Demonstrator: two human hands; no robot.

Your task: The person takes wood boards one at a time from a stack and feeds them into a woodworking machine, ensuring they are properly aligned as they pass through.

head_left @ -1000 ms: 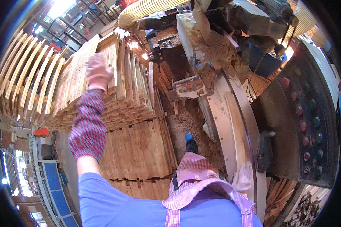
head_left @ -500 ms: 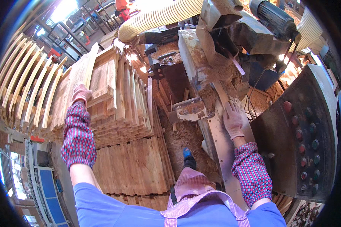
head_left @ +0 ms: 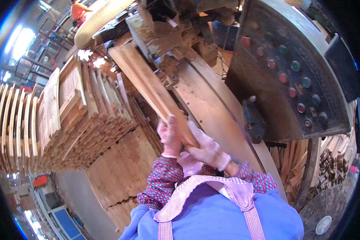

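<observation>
The left hand (head_left: 171, 138) and the right hand (head_left: 207, 149), both gloved, are closed on the near end of a long wooden board (head_left: 146, 82) from opposite sides, probably to balance its length. It slants toward far left, between the metal desk (head_left: 212, 112) and the stacked boards (head_left: 90, 128).

This is a woodworking workshop. Stacked boards (head_left: 86, 134), a ribbed hose (head_left: 104, 18) and a push-button control panel (head_left: 282, 89) show it.
</observation>
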